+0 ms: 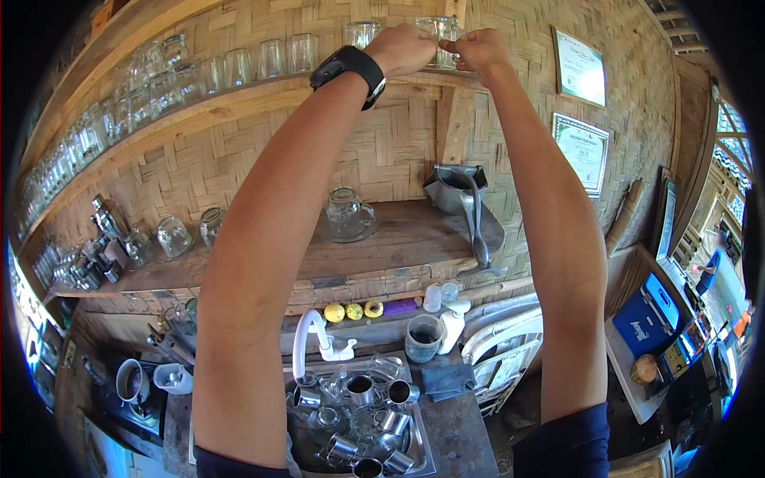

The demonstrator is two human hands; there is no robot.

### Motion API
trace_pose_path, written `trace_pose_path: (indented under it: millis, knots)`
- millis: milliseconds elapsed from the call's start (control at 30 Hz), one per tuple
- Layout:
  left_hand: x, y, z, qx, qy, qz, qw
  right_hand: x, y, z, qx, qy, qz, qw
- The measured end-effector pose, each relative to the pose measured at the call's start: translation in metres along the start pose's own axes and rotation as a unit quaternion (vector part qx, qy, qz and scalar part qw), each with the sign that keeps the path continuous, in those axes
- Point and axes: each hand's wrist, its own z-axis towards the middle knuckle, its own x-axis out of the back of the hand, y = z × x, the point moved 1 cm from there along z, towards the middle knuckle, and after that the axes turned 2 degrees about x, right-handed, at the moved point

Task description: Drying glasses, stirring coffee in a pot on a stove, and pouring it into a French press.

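Note:
Both my arms reach up to the upper wooden shelf (pixel 263 89). My right hand (pixel 485 52) grips the right side of a clear glass mug (pixel 441 58) at the shelf's right end, its thumb across the glass. My left hand (pixel 401 50), with a black watch (pixel 343 69) on its wrist, is at the mug's left side. Its fingers are curled and partly hidden, so its hold is unclear. Just left of that hand stands another clear glass (pixel 361 34). More drinking glasses (pixel 272 58) line the shelf to the left, some of them stacked.
Below, a lower shelf (pixel 400 230) holds a glass pitcher (pixel 345 218) and a grey metal container (pixel 454 188). Metal cups (pixel 360 388) and glassware fill the steel sink (pixel 423 445) under a white faucet (pixel 308 340). Beside it are a soap bottle (pixel 452 328) and a glass jar (pixel 423 339).

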Motion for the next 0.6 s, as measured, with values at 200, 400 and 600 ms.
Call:
trace_pose_path:
  millis: [200,400,600]
  knots:
    - [-0.017,-0.030,0.026,-0.038,-0.002,0.065,0.997,-0.017,0.014,0.020,-0.022,-0.030,0.091,0.995]
    - [-0.042,-0.046,0.067,-0.078,-0.018,0.096,0.992,-0.024,0.040,0.053,-0.014,-0.089,0.169,0.982]
    - [-0.041,-0.047,0.065,-0.051,-0.052,0.140,0.987,-0.029,0.008,0.042,0.030,-0.037,-0.106,0.993]
